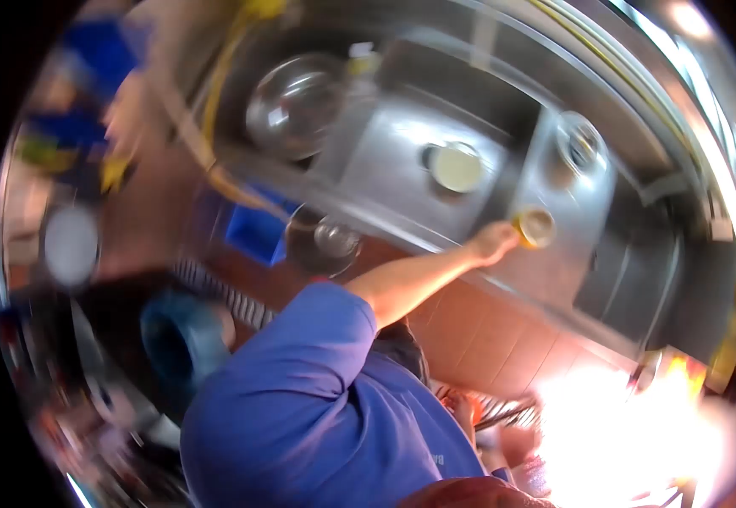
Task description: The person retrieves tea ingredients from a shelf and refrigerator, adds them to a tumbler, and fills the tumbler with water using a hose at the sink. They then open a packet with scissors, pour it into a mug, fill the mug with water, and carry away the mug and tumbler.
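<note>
My left hand (495, 242) is stretched out over the steel sink unit (512, 284), its fingers closed on the edge of a round yellow container (537, 229). Just up and left of it, a pale round dish (457, 167) lies in the middle basin. A clear round vessel (582, 146) stands on the steel surface beyond my hand. Low in the view, my right hand (464, 413) shows only in part, beside an orange object (476, 408). Blur and my body hide its fingers.
A large steel bowl (298, 106) sits in the left basin. A blue bin (258, 230) and another metal vessel (334, 240) are below the sink front. A yellowish hose (183, 127) hangs at the left. Bright glare covers the lower right, by floor grating (507, 413).
</note>
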Demonstrator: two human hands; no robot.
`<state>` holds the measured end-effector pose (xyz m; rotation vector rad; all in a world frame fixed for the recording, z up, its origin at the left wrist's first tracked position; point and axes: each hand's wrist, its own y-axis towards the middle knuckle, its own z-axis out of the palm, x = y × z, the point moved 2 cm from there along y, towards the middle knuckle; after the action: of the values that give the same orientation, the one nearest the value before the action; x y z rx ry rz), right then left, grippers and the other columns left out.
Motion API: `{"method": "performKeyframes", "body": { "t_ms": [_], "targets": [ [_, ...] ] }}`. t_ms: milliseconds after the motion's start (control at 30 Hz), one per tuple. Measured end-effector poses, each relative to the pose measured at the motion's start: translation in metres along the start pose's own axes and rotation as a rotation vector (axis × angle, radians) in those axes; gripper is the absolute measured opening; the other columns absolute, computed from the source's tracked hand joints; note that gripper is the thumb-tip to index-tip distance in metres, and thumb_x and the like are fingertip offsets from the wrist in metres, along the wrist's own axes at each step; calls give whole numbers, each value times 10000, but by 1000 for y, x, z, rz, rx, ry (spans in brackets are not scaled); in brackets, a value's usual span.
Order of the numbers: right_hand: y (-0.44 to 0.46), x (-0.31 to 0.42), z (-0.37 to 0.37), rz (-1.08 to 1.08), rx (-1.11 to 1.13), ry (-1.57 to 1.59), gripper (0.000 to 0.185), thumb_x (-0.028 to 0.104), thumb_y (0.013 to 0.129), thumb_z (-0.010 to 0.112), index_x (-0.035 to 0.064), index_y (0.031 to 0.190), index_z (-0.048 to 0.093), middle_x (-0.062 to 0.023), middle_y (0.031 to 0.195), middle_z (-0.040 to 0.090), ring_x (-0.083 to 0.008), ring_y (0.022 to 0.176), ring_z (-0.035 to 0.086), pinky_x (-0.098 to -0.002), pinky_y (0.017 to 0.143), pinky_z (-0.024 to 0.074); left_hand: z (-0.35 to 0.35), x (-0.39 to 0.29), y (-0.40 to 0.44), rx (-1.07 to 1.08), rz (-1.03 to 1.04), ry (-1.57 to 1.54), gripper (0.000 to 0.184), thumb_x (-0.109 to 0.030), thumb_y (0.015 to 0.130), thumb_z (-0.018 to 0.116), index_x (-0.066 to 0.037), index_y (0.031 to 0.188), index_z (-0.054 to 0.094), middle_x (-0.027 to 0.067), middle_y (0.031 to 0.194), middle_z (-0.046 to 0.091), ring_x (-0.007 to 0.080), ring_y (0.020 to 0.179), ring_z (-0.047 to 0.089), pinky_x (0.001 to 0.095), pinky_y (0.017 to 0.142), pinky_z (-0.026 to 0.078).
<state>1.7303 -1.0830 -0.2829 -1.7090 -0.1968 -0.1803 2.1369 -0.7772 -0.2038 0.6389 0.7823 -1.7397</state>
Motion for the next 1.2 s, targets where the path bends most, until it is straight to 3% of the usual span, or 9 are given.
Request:
{"method": "performKeyframes", "body": {
  "t_ms": [67,133,267,533,800,900,967,1100,1200],
  "targets": [
    [28,13,-12,-60,31,15,206,235,902,547,139,1083,571,-51,911,643,-184,755,609,-352,650,502,-15,-32,-50,-110,45,399,143,-203,930,574,-66,891,563,-35,781,508,66,715,440,240,598,374],
    [43,52,-5,-81,72,-119,188,231,900,544,139,1062,565,-50,896,632,-183,745,602,-346,640,496,-39,-36,-95,-114,189,256,297,-339,941,567,-43,964,570,1,820,541,85,806,477,267,697,423],
    [59,131,71,-130,174,-456,152,225,897,538,139,1021,553,-47,865,610,-181,725,588,-335,620,485,-81,-109,-267,-448,259,837,326,-369,919,549,-70,1042,592,118,917,621,273,906,576,373,789,436],
    [30,136,328,-293,361,-1021,89,211,889,526,138,939,528,-42,804,566,-176,685,560,-311,580,462,-146,-115,-665,-948,469,796,299,-294,919,543,-6,986,589,178,993,586,326,949,569,401,821,448],
    [103,29,529,-309,618,-1245,66,198,882,515,138,858,504,-37,743,522,-172,645,531,-288,540,440,-119,-24,-994,-1817,368,536,249,-273,931,555,-40,1009,599,164,931,608,310,907,594,385,797,466],
    [-90,-103,622,-267,844,-1459,137,151,866,469,141,733,438,-22,650,461,-137,524,452,-245,406,327,-108,13,-1069,-2048,459,208,298,-279,932,541,-14,1051,607,169,1002,634,278,961,608,373,855,462],
    [-177,-176,666,-560,723,-1677,114,77,863,464,141,769,455,-2,659,461,-112,519,456,-216,400,306,-123,48,-1112,-2177,641,54,299,-270,933,536,7,1015,612,143,954,643,218,932,598,358,831,457],
    [-208,-282,790,-728,1043,-1665,72,127,927,527,96,958,583,-3,710,567,-81,560,509,-195,419,343,-128,80,-1207,-2348,530,-50,275,-270,936,537,-3,944,599,83,821,610,162,777,545,308,734,445],
    [-269,-389,877,-793,1254,-1556,103,155,930,558,73,972,602,-7,779,606,-72,611,538,-212,488,400,-146,113,-1263,-2439,782,-153,270,-264,939,535,-3,911,599,52,779,595,125,751,522,289,696,432]
  ]
}}
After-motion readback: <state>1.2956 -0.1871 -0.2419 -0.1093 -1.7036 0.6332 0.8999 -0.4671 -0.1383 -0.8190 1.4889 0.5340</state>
